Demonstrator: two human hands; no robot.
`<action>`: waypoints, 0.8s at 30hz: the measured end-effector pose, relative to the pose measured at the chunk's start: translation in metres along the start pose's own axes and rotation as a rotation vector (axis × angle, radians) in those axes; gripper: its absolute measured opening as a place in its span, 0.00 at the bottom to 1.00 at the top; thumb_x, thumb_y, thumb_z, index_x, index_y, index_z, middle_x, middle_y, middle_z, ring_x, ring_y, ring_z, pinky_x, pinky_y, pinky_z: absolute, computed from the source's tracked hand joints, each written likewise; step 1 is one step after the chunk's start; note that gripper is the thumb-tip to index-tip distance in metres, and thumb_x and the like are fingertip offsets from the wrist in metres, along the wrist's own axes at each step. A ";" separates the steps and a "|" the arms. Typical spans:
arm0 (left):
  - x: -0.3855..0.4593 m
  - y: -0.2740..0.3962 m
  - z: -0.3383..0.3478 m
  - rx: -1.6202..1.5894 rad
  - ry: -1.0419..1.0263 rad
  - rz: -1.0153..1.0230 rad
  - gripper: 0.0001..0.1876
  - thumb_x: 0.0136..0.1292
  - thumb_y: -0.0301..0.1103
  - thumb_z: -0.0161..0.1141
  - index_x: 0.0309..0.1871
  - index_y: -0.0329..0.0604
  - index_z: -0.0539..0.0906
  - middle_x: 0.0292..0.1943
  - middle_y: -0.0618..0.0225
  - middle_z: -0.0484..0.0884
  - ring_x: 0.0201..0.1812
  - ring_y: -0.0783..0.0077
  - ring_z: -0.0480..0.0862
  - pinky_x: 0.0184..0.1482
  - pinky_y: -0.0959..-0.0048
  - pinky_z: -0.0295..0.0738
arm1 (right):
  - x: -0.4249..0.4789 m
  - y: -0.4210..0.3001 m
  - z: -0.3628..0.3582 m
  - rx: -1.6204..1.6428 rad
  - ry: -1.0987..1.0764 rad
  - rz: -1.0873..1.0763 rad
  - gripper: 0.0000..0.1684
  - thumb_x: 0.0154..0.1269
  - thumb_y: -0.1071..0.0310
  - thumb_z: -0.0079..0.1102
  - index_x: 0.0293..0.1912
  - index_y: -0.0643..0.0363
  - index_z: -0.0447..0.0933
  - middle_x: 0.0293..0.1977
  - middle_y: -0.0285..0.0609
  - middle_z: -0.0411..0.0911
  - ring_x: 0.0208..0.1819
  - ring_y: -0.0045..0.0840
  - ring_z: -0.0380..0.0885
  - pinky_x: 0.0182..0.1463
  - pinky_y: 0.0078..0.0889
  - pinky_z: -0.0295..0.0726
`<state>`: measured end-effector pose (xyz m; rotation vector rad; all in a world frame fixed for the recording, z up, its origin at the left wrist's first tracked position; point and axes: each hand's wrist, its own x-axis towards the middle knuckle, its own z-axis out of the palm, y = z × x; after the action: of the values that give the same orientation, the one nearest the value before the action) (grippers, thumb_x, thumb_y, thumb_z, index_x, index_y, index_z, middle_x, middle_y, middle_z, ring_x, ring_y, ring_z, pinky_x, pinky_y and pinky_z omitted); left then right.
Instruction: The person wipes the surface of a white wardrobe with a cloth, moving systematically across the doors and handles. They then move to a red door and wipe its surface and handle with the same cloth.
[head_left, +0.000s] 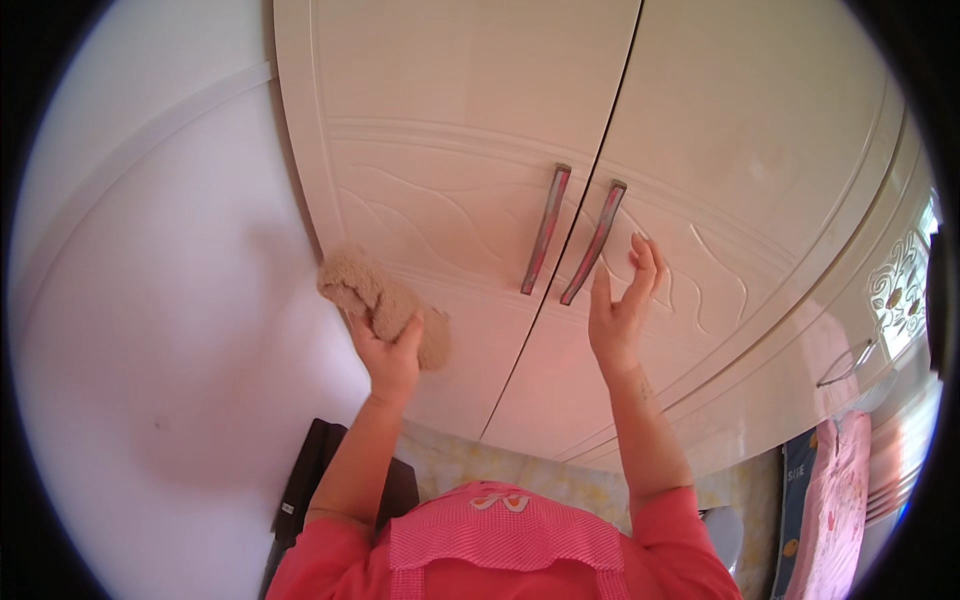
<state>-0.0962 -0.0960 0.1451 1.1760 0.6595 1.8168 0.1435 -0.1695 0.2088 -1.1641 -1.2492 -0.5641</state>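
Note:
In my left hand is a bunched brown plush cloth, held by the lower left edge of a glossy cream wardrobe door. The cloth overlaps the door; whether it presses on the surface I cannot tell. My right hand holds nothing, its thumb and fingers apart, in front of the other door. Just left of that hand is a curved pink and grey handle. A matching handle sits on the left door. Both doors are closed, with a thin dark gap between them.
A white wall runs along the left. Low beside it stands a dark box-like object. Further right are another metal handle, a decorated panel and pink printed fabric. The floor is patterned.

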 end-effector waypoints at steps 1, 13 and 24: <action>0.015 0.002 -0.001 0.129 0.030 0.175 0.26 0.51 0.22 0.67 0.55 0.34 0.72 0.51 0.59 0.75 0.52 0.63 0.76 0.56 0.65 0.72 | 0.009 -0.004 0.000 -0.148 -0.004 -0.147 0.31 0.59 0.79 0.57 0.63 0.67 0.62 0.60 0.53 0.63 0.59 0.43 0.64 0.64 0.43 0.62; 0.057 -0.086 0.055 0.861 -0.286 0.630 0.21 0.51 0.36 0.67 0.47 0.39 0.74 0.37 0.52 0.77 0.40 0.49 0.79 0.42 0.54 0.75 | 0.034 0.032 0.056 -0.280 0.154 -0.320 0.31 0.61 0.81 0.50 0.65 0.70 0.60 0.65 0.58 0.55 0.63 0.47 0.59 0.65 0.43 0.63; 0.028 -0.122 0.035 0.597 -0.330 0.661 0.14 0.60 0.39 0.66 0.38 0.40 0.76 0.27 0.56 0.77 0.29 0.53 0.80 0.29 0.60 0.74 | 0.011 0.041 0.064 -0.388 0.229 -0.348 0.28 0.67 0.79 0.47 0.66 0.72 0.59 0.65 0.62 0.61 0.66 0.52 0.62 0.67 0.48 0.60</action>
<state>-0.0245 -0.0117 0.0772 2.2485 0.6873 1.9174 0.1539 -0.0941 0.1976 -1.1617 -1.1788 -1.2078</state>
